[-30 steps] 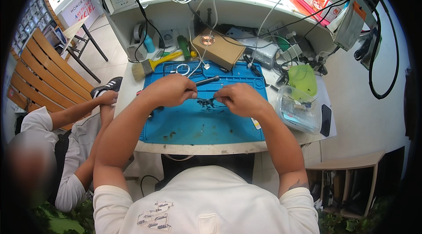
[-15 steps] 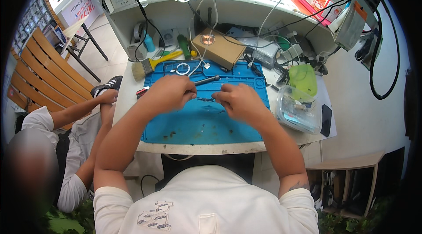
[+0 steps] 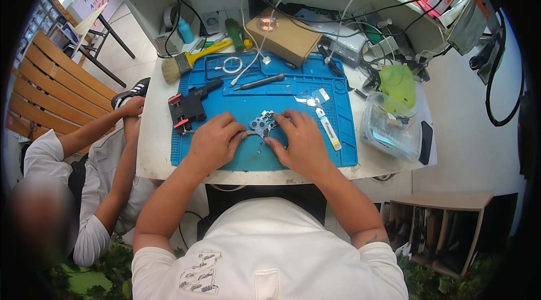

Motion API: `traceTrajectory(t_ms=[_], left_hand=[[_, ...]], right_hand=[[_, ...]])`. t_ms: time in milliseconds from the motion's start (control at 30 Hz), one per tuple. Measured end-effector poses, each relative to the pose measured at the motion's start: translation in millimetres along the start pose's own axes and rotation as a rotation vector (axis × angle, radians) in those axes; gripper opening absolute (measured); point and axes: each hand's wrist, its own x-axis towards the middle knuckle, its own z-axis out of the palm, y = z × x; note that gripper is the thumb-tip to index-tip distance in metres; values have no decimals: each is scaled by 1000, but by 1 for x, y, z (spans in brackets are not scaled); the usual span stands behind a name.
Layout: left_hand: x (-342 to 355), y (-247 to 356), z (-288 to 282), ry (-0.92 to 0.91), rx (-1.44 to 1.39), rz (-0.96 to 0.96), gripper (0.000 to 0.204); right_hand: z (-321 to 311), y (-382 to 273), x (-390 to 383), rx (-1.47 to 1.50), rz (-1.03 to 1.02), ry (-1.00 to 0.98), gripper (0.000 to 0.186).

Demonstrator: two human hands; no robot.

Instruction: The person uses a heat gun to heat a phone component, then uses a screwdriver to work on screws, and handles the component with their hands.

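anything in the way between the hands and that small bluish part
Nothing visible: the right hand has its fingers at the right edge of the bluish part, and the left hand is close by, contact unclear.

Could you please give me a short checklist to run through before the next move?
1. Right hand on the small blue-grey part: ok, thumb and finger at its right side.
2. Left hand gripping it too: cannot tell; the fingertips are at its left end.
3. Blue mat beneath the work: ok.
4. Mat free of other items: not ok; a dark pen-shaped tool and a white strip lie on it.
5. Black fixture with red ends clear of the left hand: cannot tell; they are very close.
6. Fine details of the part intact: cannot tell, too small.
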Motion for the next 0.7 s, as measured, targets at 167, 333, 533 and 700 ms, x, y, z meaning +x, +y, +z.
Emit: traceTrajectory(t_ms=[167,333,533,700], left_hand=[[-1,-3,4,47,-30,47,13],[-6,1,12,79,-30,70,15],[-10,13,15,140,53,85,17],[-12,18,19,149,-16,-33,16]], right_hand=[[7,3,6,7,82,-14,50],[12,6,6,55,126,13,51],[15,6,6,68,139,18,52],[14,6,5,67,141,11,51]])
